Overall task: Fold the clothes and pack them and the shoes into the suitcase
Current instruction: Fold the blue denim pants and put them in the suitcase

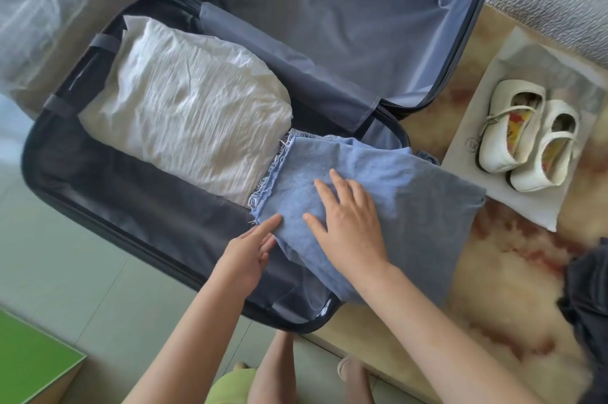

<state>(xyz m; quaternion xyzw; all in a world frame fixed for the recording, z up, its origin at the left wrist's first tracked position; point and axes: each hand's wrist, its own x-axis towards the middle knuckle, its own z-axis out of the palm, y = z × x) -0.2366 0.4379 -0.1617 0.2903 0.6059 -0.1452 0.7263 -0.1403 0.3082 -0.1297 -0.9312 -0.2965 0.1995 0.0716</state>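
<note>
The right hand (pixel 348 222) presses flat and open on the folded blue garment (pixel 421 206), and the straight-fingered left hand (pixel 250 252) touches its near-left edge, as it lies in the open suitcase (pixel 131 206), overhanging the right rim, beside the white garment (pixel 190 114), with the white shoes (pixel 523 140) farther right.

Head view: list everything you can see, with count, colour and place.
suitcase: one, dark, open on the floor
white garment: one, white, folded inside the suitcase
blue garment: one, light blue, draped over the suitcase's right edge
shoes: two, cream, on the white bag
white bag: one, white, on the rug
rug: one, beige and red-brown, right of the suitcase
dark cloth: one, dark grey, right edge
green surface: one, green, bottom-left corner
left hand: one, touches the blue garment
right hand: one, flat on the blue garment
</note>
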